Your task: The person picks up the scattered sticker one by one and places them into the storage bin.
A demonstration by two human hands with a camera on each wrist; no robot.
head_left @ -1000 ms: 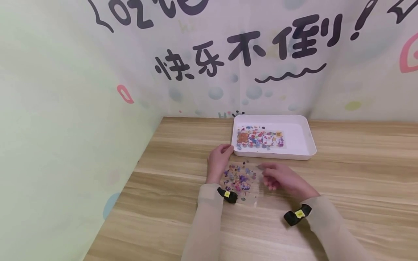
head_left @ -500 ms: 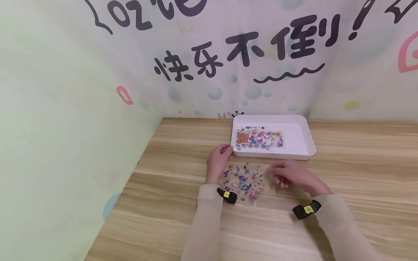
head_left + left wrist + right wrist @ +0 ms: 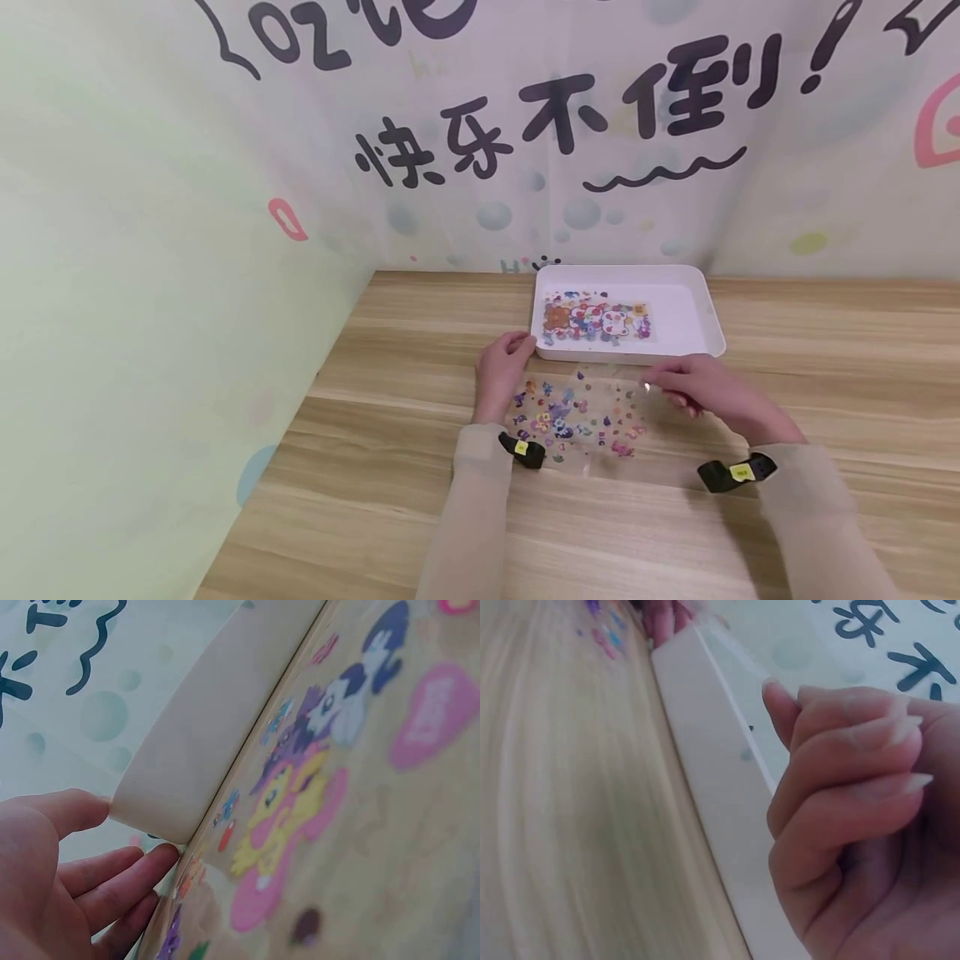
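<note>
A clear sticker sheet [image 3: 558,421] with small colourful cartoon stickers lies on the wooden table in front of a white tray [image 3: 686,321]. My right hand [image 3: 708,390] pinches clear film at the sheet's right side, fingers curled. In the right wrist view, thin transparent film [image 3: 735,645] stretches towards those fingertips. My left hand [image 3: 501,375] rests by the tray's front left corner. Close up in the left wrist view, its thumb touches the tray's corner, and its extended fingers [image 3: 112,900] lie low beside the sheet's edge. Pony stickers [image 3: 285,810] show there.
Inside the tray lies a packet of stickers with bear pictures [image 3: 592,321], at its left side. Behind the table hangs a pale printed cloth [image 3: 450,225] with large black characters. Bare wooden tabletop [image 3: 375,467] extends to both sides.
My right hand has moved right and slightly away from me, still pinching the film. Stickers have spread rightwards with it, and the sheet covers a wider area. My left hand has stayed put.
</note>
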